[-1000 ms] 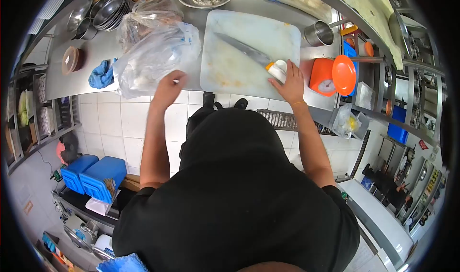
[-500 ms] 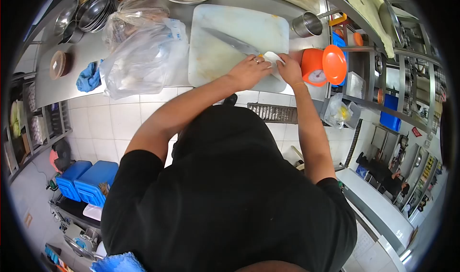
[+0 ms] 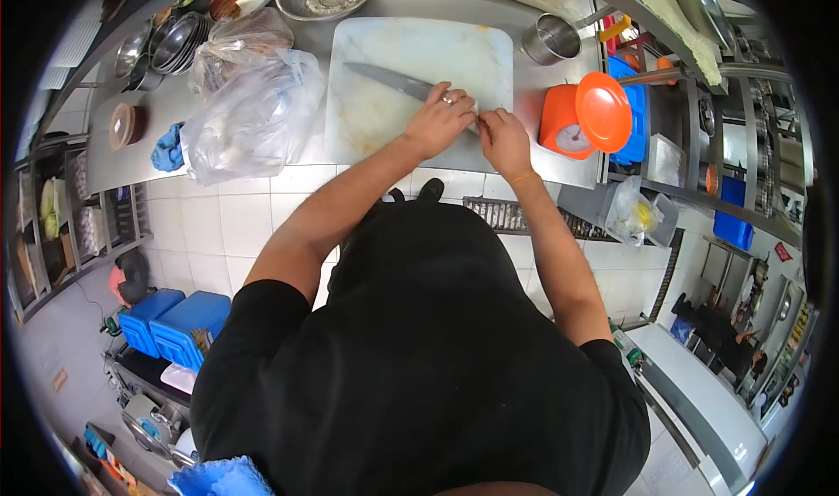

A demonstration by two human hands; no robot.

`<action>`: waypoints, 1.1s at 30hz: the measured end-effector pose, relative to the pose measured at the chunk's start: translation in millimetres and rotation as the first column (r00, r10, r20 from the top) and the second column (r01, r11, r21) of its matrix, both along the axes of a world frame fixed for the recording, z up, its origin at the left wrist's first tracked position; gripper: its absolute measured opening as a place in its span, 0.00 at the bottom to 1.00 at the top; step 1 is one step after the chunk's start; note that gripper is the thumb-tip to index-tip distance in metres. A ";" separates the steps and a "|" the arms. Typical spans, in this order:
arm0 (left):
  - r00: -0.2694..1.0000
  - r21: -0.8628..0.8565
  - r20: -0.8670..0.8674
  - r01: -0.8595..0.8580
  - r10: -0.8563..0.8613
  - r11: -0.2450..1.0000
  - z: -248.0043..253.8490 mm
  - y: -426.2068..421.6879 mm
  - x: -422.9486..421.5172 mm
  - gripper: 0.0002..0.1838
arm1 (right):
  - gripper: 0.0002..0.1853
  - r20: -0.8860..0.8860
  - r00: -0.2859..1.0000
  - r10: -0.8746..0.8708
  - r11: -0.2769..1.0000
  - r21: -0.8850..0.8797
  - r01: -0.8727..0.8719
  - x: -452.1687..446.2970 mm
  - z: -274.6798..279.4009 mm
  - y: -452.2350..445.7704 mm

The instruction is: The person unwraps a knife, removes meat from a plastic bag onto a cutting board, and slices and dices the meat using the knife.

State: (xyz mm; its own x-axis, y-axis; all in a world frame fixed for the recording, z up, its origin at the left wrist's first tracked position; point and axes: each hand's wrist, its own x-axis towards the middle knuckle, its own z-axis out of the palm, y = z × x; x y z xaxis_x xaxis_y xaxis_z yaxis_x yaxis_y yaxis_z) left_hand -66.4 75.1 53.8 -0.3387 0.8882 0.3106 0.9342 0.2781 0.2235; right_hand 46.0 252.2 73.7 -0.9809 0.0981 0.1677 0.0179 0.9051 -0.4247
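On my feed the knife (image 3: 389, 77) lies on the cutting board (image 3: 367, 127), tip away from the body, probably for safety. Left hand (image 3: 441, 122) covers its handle end, right hand (image 3: 505, 142) close beside; fingers curled, can't tell how tightly or on what.

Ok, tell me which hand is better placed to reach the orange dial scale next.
Right, I'd judge: the right hand is nearer the orange dial scale, while the left hand is farther left over the cutting board, by the knife blade.
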 end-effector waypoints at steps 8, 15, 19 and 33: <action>0.998 -0.060 0.037 -0.049 0.051 0.997 20.5 8.1 -4.2 0.14 | 0.15 -0.092 0.977 0.191 0.982 0.005 -0.191 18.8 2.0 3.9; 0.989 -0.010 -0.095 -0.112 0.110 0.994 -13.0 -3.4 9.0 0.11 | 0.43 -0.013 0.976 0.216 0.974 0.066 -0.215 -10.2 7.4 13.9; 0.979 0.102 -0.150 -0.124 0.139 0.987 -24.3 -15.0 10.1 0.09 | 0.38 0.149 0.963 0.225 0.965 0.102 -0.241 -22.1 -5.0 -9.0; 0.599 0.062 0.055 -0.801 0.799 0.596 91.2 -269.3 -186.5 0.29 | 0.19 0.360 0.925 -0.126 0.992 0.061 0.112 -18.3 26.2 -65.5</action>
